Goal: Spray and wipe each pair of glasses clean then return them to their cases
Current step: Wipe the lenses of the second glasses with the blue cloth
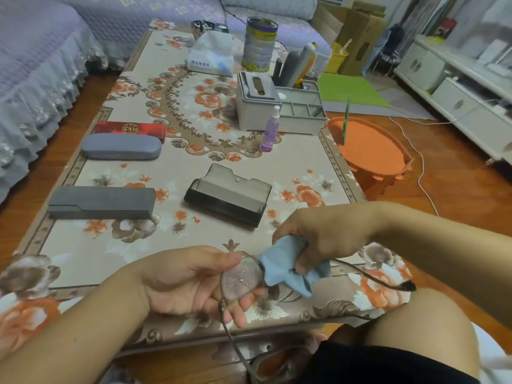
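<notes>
At about 6 o'clock in the view, over the near edge of the table (194, 167), the left hand (191, 284) grips a pair of glasses (242, 278), thumb on top of one lens and fingers curled beneath it; the lens is speckled with droplets. One temple hangs down toward the floor, the other reaches out toward 3 o'clock over the person's knee. Just beside, at 4 o'clock of that lens, the right hand (324, 242) pinches a light blue cloth (288, 266) folded around the other lens.

Farther in, near the middle of the table, an open smoky-clear case (230, 195) lies with its lid tipped back. At 9 o'clock of it lies a closed dark grey box case (101, 203); beyond that, toward 10 o'clock, a closed blue-grey hard case (121, 146) lies just in front of a red case (130, 128).

At 1 o'clock of the open case stands a purple spray bottle (271, 130), upright, just in front of a grey tissue-box organiser (279, 106). Farther still are a tissue pack (212, 55) and a tall tin (260, 44).
</notes>
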